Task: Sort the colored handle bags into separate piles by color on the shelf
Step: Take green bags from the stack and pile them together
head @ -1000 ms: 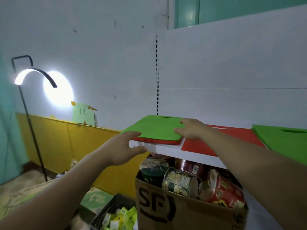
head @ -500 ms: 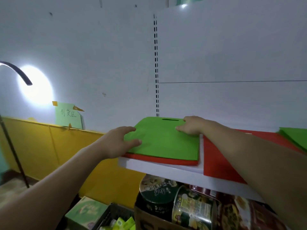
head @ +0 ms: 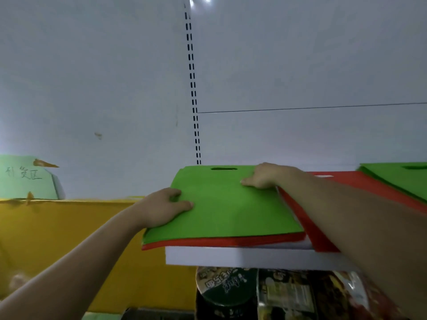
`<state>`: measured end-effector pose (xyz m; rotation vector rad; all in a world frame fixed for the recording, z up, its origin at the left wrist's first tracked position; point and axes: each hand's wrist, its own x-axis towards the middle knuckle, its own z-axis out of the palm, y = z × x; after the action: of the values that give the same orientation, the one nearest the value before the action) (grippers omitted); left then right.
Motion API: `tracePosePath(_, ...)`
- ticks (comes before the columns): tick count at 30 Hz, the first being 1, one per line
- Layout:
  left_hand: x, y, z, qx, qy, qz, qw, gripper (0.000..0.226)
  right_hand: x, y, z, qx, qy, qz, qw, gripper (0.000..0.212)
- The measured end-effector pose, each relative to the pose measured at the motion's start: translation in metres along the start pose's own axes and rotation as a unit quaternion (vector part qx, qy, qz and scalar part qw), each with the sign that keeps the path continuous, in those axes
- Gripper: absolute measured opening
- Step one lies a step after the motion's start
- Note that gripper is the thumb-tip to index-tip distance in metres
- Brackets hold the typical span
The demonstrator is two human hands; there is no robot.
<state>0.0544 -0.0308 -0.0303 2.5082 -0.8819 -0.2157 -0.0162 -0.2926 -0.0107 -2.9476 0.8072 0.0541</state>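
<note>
On the left end of the white shelf (head: 242, 258), the left hand (head: 165, 207) lies over the left edge of the top green handle bag (head: 231, 209), thumb flat on its upper face; whether the fingers wrap underneath cannot be told. The right hand (head: 265, 176) rests open on the bag's far right corner, beside the cut-out handle slot. This bag lies flat on a red handle bag (head: 219, 242), which overhangs the shelf's left end. To the right lie a red bag pile (head: 360, 183) and, partly over it, a green bag pile (head: 397, 179). Instant noodle cups (head: 221, 287) stand below the shelf.
</note>
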Motion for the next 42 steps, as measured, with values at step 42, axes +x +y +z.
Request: tracePosePath(42,-0.055,-0.006,-0.016,-0.409,0.169,0.064,0.895,0.051,-0.086,-0.016,-0.030,0.491,0.450,-0.124,0.736,0.043)
